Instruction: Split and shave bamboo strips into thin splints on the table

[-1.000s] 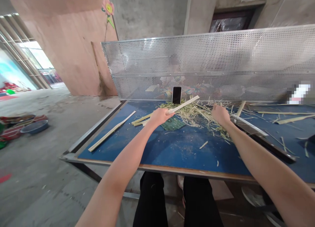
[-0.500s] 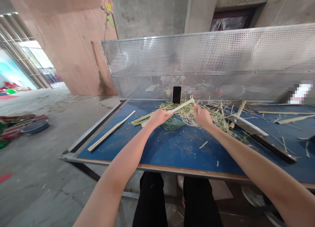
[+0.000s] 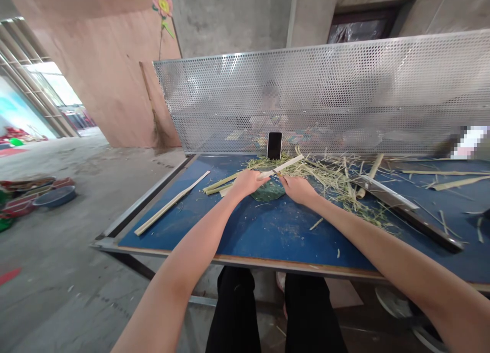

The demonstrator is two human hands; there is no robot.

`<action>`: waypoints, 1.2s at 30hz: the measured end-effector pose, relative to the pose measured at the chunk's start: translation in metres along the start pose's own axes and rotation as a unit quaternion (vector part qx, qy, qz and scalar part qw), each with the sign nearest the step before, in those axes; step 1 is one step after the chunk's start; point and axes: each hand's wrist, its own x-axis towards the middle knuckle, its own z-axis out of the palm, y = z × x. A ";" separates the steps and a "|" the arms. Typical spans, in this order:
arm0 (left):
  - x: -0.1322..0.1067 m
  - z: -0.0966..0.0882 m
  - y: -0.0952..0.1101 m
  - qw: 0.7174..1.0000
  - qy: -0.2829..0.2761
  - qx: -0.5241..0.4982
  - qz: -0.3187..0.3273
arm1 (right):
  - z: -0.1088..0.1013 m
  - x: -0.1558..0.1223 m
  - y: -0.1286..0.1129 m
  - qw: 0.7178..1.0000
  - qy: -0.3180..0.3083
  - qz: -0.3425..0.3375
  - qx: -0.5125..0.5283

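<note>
My left hand (image 3: 248, 182) is closed round the near end of a pale bamboo strip (image 3: 288, 164) that slants up and away to the right over the blue table (image 3: 275, 230). My right hand (image 3: 296, 188) is closed just right of it, its fingertips pinched at the strip near my left hand. Whether it holds a small tool I cannot make out. Under both hands lies a dark green patch (image 3: 270, 192). Behind them spreads a heap of bamboo shavings (image 3: 333, 177).
A phone (image 3: 274, 145) stands upright against the perforated metal screen (image 3: 325, 92). A long bamboo slat (image 3: 170, 205) lies at the table's left, more strips (image 3: 220, 185) beside my left hand. A long metal blade (image 3: 398, 205) lies at right. Bowls (image 3: 53, 195) sit on the floor at left.
My right hand has come left from the shavings beside the blade to the strip, first near its far end, now close to my left hand. My left hand has stayed put.
</note>
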 end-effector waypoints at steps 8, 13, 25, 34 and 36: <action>-0.001 0.001 0.005 0.999 0.005 0.034 0.011 | 0.000 0.000 -0.001 1.000 -0.019 -0.006 0.024; 0.000 0.003 0.003 0.999 0.002 0.047 0.017 | 0.003 0.001 0.001 0.999 -0.027 0.009 0.021; 0.001 0.000 -0.005 0.999 -0.001 0.023 0.029 | -0.003 0.022 0.074 0.984 0.030 0.163 0.061; -0.005 -0.008 0.003 0.996 0.046 -0.075 -0.016 | -0.013 0.017 0.125 0.952 0.124 0.267 0.089; -0.004 -0.005 0.000 0.997 0.035 -0.065 -0.016 | -0.011 0.018 0.114 0.956 0.138 0.245 0.083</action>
